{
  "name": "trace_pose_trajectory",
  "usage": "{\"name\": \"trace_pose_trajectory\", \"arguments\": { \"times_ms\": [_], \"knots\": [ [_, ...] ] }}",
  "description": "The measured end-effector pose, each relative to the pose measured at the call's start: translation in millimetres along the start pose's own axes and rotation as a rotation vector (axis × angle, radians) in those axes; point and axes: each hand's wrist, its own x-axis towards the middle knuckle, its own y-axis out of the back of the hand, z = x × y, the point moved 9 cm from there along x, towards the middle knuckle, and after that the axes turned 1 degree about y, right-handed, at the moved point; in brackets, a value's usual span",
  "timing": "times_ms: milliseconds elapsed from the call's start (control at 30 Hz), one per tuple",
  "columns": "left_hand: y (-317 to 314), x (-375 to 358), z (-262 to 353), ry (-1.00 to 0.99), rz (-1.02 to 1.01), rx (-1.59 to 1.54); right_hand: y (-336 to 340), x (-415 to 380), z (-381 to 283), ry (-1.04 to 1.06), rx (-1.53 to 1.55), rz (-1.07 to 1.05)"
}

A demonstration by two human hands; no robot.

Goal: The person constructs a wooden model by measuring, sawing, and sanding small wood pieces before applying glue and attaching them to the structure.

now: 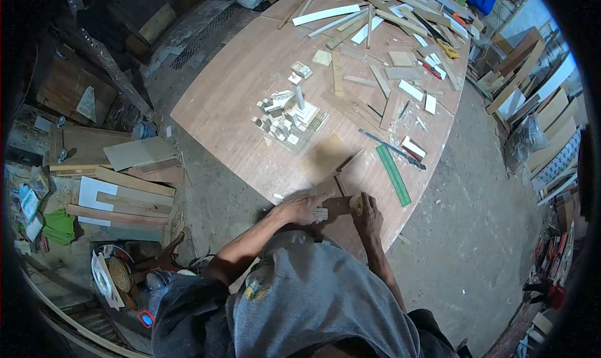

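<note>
My left hand (300,209) is at the near edge of the table, its fingers closed around a small pale ridged piece (320,214). To its right, my right hand (369,216) curls around a rounded tan piece (356,204), whose kind I cannot tell. A flat dark brown piece (338,206) lies between the two hands. Beyond them stands a small wooden building model (294,117) with a tall tower and many little blocks on a gridded base. Thin dark strips (341,184) lie just ahead of my hands.
A green ruler (393,176) and a long blue-black tool (393,149) lie on the right of the wooden table (216,110). Wood offcuts (375,20), red-handled pliers (431,68) and a yellow-handled saw (448,49) cover the far end. Boards (134,198) are stacked on the left floor.
</note>
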Motion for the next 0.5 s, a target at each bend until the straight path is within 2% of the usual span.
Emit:
{"name": "trace_pose_trajectory", "arguments": {
  "times_ms": [67,133,200,267,400,467,500],
  "knots": [
    [-13.6,7.9,14.2,0.007,-0.048,0.068,10.5,-1.2,-14.6,0.125,0.036,0.050],
    [-19.9,21.2,20.9,-0.170,0.043,0.084,34.3,-5.4,-27.2,0.097,0.054,0.063],
    [-22.8,27.9,30.0,-0.141,0.018,0.204,39.0,-3.6,-25.2,0.076,0.067,0.070],
    [-29.6,28.6,33.4,-0.099,-0.052,0.256,29.2,-6.2,-23.3,0.193,0.030,0.025],
    [-46.1,37.6,26.9,-0.080,-0.019,0.207,30.2,-6.0,-28.8,0.194,-0.015,-0.019],
    [-46.8,35.4,30.4,-0.111,-0.025,0.126,26.5,-4.9,-29.9,0.149,-0.062,-0.107],
    [-44.0,32.1,35.2,-0.111,-0.017,0.124,31.4,-6.2,-34.0,0.188,-0.047,-0.066]
  ]
}}
